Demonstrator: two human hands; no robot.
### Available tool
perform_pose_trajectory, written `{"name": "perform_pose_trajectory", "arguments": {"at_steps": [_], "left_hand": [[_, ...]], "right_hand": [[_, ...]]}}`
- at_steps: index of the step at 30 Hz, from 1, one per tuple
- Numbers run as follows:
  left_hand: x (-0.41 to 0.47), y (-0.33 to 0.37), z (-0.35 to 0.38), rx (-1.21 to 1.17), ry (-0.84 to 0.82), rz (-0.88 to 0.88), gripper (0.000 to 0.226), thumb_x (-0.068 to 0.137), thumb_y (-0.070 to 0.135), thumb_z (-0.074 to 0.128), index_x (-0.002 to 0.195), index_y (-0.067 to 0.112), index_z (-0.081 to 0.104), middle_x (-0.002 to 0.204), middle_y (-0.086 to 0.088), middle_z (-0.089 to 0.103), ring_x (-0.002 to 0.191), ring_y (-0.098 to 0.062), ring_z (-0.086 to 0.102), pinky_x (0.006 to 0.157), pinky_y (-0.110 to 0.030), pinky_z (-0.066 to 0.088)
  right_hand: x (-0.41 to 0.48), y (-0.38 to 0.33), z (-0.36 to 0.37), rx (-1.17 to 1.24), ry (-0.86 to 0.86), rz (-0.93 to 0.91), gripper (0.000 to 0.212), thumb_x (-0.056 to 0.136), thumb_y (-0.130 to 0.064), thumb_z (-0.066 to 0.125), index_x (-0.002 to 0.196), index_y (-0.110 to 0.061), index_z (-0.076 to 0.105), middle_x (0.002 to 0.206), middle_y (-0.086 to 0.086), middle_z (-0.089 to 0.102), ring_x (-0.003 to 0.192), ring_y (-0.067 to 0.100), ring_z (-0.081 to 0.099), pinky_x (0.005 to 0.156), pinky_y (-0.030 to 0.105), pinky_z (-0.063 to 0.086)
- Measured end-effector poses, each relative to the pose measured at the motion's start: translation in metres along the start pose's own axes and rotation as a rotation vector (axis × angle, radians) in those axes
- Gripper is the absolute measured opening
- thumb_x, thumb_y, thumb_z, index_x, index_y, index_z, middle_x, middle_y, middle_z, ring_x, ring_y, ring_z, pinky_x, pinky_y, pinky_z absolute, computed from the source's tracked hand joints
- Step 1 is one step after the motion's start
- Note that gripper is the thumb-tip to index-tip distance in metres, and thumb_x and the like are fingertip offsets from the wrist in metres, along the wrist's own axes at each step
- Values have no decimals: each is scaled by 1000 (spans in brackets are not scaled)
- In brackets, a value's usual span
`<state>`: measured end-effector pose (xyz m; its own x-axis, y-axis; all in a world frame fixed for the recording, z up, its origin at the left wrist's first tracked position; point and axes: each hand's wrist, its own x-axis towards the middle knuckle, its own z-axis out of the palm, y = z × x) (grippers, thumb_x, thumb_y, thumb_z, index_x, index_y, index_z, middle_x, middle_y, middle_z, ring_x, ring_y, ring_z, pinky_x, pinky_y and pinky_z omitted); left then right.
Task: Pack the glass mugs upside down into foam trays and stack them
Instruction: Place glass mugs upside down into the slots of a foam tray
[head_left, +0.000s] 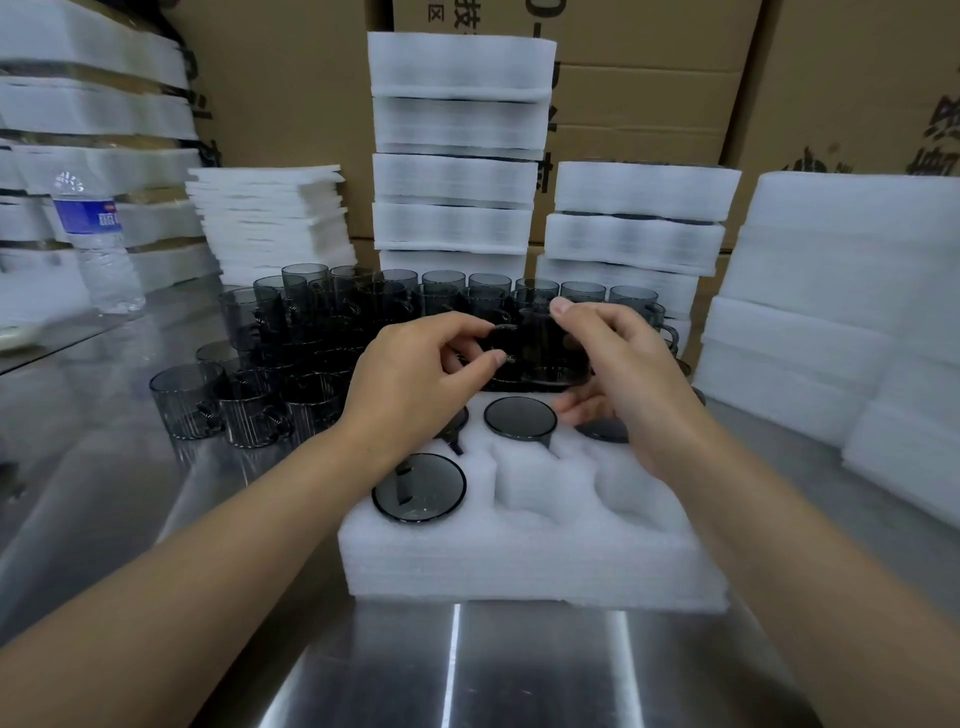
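A smoky glass mug (545, 348) is being held above the far edge of the foam tray (535, 561) — its handle is being pinched by the left hand (415, 379) and its body gripped by the right hand (623, 374). Inverted mugs (419, 487) are being cradled in the tray's far and near-left pockets — loose mugs (249, 405) are standing behind.

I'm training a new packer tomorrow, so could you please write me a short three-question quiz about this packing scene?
1. True or false: the mugs seated in the foam tray stand mouth up.
2. Which tray pockets are empty? A) near middle and near right B) the whole far row C) none
3. Fill in: the left hand and right hand together hold one ____ above the tray.
Key: 1 false, their bases face up; 2 A; 3 mug.
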<state>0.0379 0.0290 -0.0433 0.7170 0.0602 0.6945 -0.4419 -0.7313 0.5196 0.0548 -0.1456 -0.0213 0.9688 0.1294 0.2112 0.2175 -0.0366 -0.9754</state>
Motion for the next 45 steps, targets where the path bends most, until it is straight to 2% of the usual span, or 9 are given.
{"name": "perform_pose_trajectory", "arguments": {"at_steps": [4,8,11,16,24,29,35,41,45], "left_hand": [[1,-2,1,-8,-48,-25,12,87,23,67,97,26,73,72,19,66,68,-1,61,69,-25,53],[1,0,-1,-50,-119,26,11,85,24,64,90,23,74,74,19,68,70,2,63,63,-10,47],[0,2,-4,-74,-194,27,3,73,26,68,77,26,68,69,15,65,65,-1,60,61,-12,44],[0,2,-6,-52,-266,106,48,67,-5,66,55,36,46,49,17,50,50,-1,45,49,-12,32],[-1,2,-4,-63,-255,154,41,71,5,75,61,37,52,51,17,54,52,-2,47,51,-14,34],[-1,4,-5,-32,-270,199,25,71,17,75,63,30,56,50,15,51,51,-4,46,51,-24,38],[1,6,-6,-29,-303,188,34,72,18,77,64,42,54,55,21,55,57,2,52,56,-24,41],[-1,13,-8,26,-342,223,9,66,48,51,59,43,50,53,21,53,54,-1,52,53,-24,41],[-3,10,-8,9,-341,233,15,71,38,63,71,26,71,65,14,65,60,-1,58,58,-33,51]], "right_hand": [[-5,0,-1,-182,-89,-55,40,72,-64,66,87,-28,71,44,-16,50,34,5,38,35,17,32],[-7,1,4,-299,-177,-156,61,57,-75,64,83,-20,65,58,-6,49,44,5,39,45,23,33],[-10,2,5,-421,-230,-289,55,54,-70,65,82,-24,59,54,-15,42,52,1,37,55,24,34],[-21,1,10,-526,-387,-413,42,60,-56,74,83,-27,53,62,-14,55,57,0,47,56,20,40],[-26,-7,5,-643,-419,-439,41,58,-50,71,82,-26,47,60,-14,54,56,4,46,56,28,41],[-25,-12,0,-683,-469,-400,48,53,-63,64,81,-29,46,61,-10,55,56,7,46,56,35,42],[-23,-17,-7,-760,-540,-399,55,51,-70,68,81,-29,47,66,-1,58,54,6,44,52,36,39],[-18,-17,-7,-607,-481,-429,63,65,-78,48,68,-16,54,53,-7,44,50,8,40,50,21,33],[-17,-16,-6,-528,-433,-415,69,75,-74,36,64,-9,58,40,-12,31,39,4,32,44,10,27]]}}
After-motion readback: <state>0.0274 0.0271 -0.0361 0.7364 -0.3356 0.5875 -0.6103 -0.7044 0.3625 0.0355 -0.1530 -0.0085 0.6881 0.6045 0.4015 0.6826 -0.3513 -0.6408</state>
